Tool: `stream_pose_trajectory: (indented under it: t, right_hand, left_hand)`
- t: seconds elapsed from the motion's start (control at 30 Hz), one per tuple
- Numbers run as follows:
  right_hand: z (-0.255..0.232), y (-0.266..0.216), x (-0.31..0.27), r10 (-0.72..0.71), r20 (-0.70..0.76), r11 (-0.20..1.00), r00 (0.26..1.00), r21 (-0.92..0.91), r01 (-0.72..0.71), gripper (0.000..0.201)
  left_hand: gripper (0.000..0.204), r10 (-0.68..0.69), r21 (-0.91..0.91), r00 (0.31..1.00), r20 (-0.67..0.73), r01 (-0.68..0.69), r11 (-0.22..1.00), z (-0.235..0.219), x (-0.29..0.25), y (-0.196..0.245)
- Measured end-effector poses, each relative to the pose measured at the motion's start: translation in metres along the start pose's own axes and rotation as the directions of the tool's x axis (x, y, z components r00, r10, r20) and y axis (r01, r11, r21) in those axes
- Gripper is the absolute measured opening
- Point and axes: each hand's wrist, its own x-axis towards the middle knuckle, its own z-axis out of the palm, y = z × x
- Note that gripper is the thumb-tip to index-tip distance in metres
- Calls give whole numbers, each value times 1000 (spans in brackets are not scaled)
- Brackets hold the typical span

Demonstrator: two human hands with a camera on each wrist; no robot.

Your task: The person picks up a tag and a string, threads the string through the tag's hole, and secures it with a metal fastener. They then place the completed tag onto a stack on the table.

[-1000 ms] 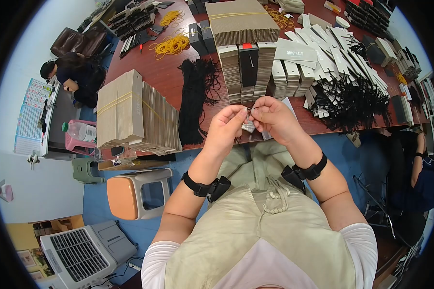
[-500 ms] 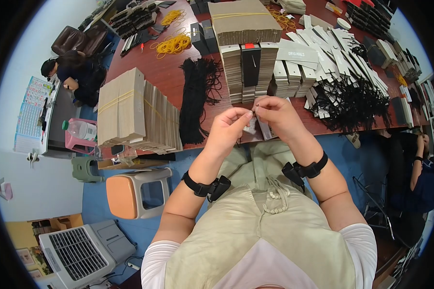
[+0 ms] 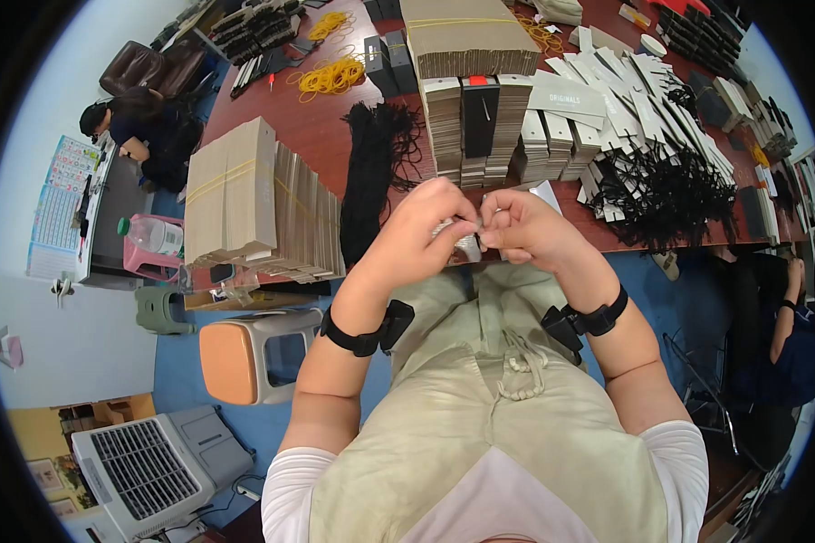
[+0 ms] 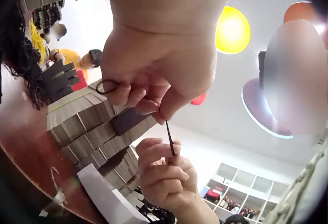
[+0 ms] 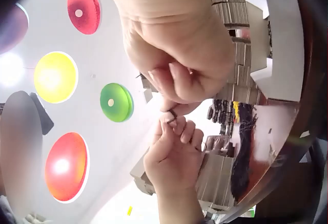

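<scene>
Just over the front edge of the table, my two hands meet fingertip to fingertip. A thin black cord (image 4: 169,134) runs taut between them in the left wrist view. My left hand (image 3: 421,231) pinches it between thumb and finger, and a small loop of the cord sticks out by its curled fingers. The other end is pinched by my right hand (image 3: 532,231), its fingers curled. A long bundle of black cords (image 3: 368,181) lies left of the hands. To the right, a heap of white tags (image 3: 638,100) has black strings (image 3: 666,195) spilling toward the front edge.
A rubber-banded stack of grey-brown cards (image 3: 231,195) stands at the table's front left. Taller card stacks (image 3: 471,41) rise straight ahead of the hands. Yellow rubber bands (image 3: 333,77) lie farther back. An orange-topped stool (image 3: 228,362) is on the floor at left.
My left hand has turned over, knuckles higher, and its wrist has moved left. The right hand has shifted slightly right and down. Both keep pinching at the same place.
</scene>
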Motion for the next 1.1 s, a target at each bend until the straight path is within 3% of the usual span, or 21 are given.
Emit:
stream_pose_trajectory:
  t: [0.07, 0.2, 0.3, 0.33, 0.43, 0.57, 0.67, 0.87, 0.97, 1.1]
  right_hand:
    - [7, -2, 1, -6, -14, 997, 1000, -81, 5, 14]
    - [10, -2, 0, -71, -65, 997, 995, -18, 70, 11]
    - [4, 2, 0, -105, -54, 989, 993, 98, 110, 11]
    - [3, 1, 0, -115, -51, 986, 992, 112, 120, 11]
    - [0, 1, 2, -119, -16, 983, 993, 140, 120, 11]
    - [1, 1, 2, -74, 25, 977, 997, 201, 67, 13]
    - [1, 2, 2, -53, 55, 963, 997, 267, 37, 13]
    - [-3, 5, 2, -30, 114, 941, 993, 339, -10, 10]
    - [3, 0, 2, 44, 51, 941, 998, 333, -59, 9]
    - [3, -1, 4, 6, -165, 994, 986, 111, 13, 8]
  left_hand:
    - [9, -12, 36, 999, -31, 14, 999, 7, 4, 1]
    - [13, -7, 94, 981, -196, 26, 995, 17, 5, -4]
    - [16, -150, 94, 843, -516, 230, 969, 24, 1, 1]
    - [15, -287, -117, 853, -436, 263, 958, 28, -6, -8]
    - [16, -415, -477, 897, -155, 300, 826, 31, -12, -7]
    - [15, -349, -607, 924, -159, 187, 773, 35, -16, -16]
    - [13, -316, -548, 933, -175, 175, 818, 35, -17, -18]
    - [10, -201, -316, 977, -66, 170, 933, 29, -13, -18]
    - [9, -188, -184, 980, -67, 173, 967, 28, -10, -13]
    - [9, -157, 49, 980, -124, 164, 985, 29, -9, -13]
